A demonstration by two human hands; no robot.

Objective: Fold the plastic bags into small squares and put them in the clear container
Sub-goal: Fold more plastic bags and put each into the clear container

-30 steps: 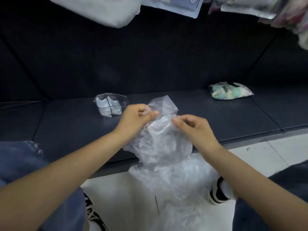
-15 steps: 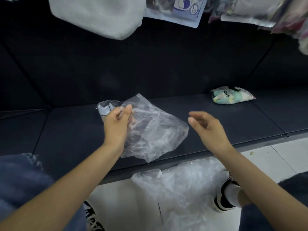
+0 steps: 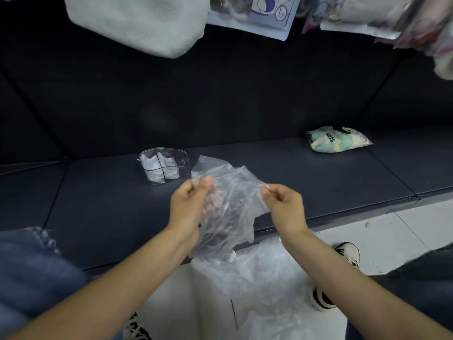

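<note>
one head-worn view looks forward and down, close over the dark bench.

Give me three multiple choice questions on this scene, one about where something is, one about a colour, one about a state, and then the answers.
1. Where is the clear container?
A. on the floor
B. on the dark bench, left of the held bag
C. in the left hand

2. What colour is the bench?
A. dark navy
B. white
C. red

3. How is the bag held?
A. by the left hand alone
B. lying untouched
C. pinched by both hands

Answers: B, it stands on the bench by the bag's left edge; A, the surface is dark; C, the left hand and right hand each pinch an edge.
</note>
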